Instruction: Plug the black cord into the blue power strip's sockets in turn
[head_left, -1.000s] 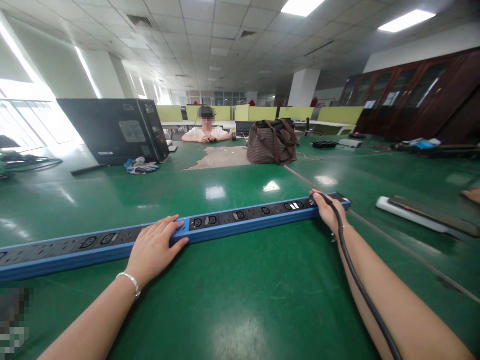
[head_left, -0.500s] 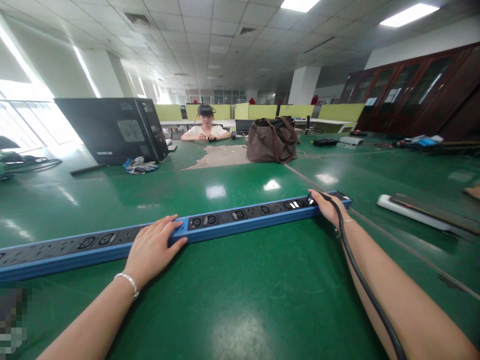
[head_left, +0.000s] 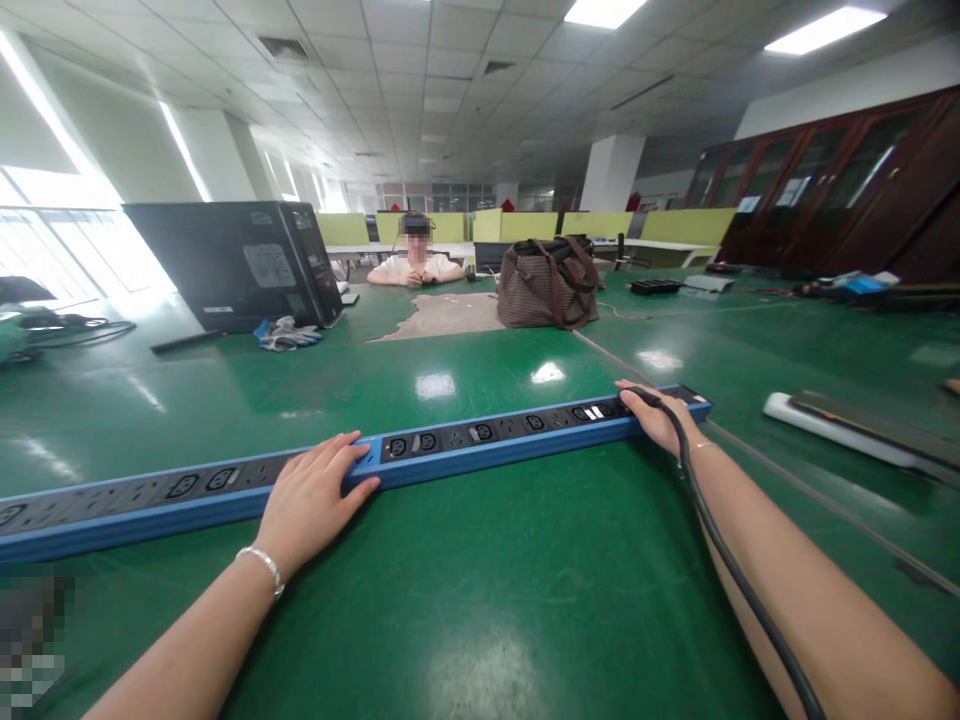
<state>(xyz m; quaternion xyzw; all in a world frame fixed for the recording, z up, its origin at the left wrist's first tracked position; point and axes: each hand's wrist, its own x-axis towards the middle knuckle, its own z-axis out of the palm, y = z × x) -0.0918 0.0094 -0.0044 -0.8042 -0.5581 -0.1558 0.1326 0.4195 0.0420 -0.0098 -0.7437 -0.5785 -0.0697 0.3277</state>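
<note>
A long blue power strip (head_left: 465,462) with a row of black sockets lies across the green table in front of me. My left hand (head_left: 319,487) grips it left of the middle, fingers over the top and thumb against the near side. Near its right end, my right hand (head_left: 656,418) is closed around the plug end of a black power cord (head_left: 712,525). The plug itself is mostly hidden by my fingers, pressed against the sockets; how deep it sits I cannot tell. From there the cord runs back along my right forearm.
A black computer case (head_left: 232,265) stands at back left with gloves (head_left: 286,334) by it. A brown bag (head_left: 547,282) sits at the back. Across the table a person (head_left: 416,265) is seated. A white bar-shaped object (head_left: 832,425) lies at right.
The view has shifted slightly, moving everything a little to the right. Black-and-white detail seen beside my right fingertips earlier is now hidden. Both hands keep their places on the strip.
</note>
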